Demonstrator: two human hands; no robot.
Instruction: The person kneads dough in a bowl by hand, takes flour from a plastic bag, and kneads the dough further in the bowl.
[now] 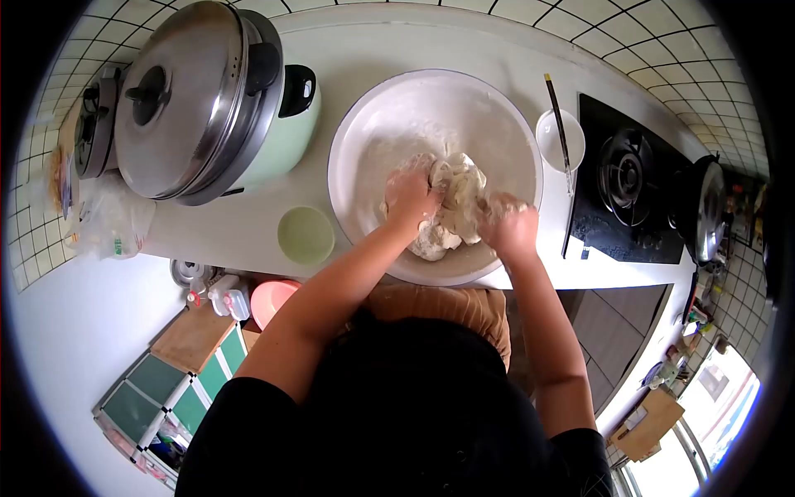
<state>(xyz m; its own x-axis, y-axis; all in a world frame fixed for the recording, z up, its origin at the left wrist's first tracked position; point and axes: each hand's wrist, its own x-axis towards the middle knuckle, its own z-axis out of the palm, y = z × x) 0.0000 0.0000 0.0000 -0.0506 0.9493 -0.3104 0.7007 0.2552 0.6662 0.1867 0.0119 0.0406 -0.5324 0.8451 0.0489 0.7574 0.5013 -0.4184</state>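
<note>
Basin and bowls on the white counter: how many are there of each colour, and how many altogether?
White: 2 (the large basin and the small bowl with the dark stick across it)
Pale green: 1 (the green bowl)
Total: 3

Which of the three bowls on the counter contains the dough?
The large blue-rimmed bowl; the green bowl and the small white bowl are much smaller and hold none.

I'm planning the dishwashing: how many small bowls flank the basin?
2: the green bowl left of the basin, the white bowl right of it. The large pot may hide others.
</note>
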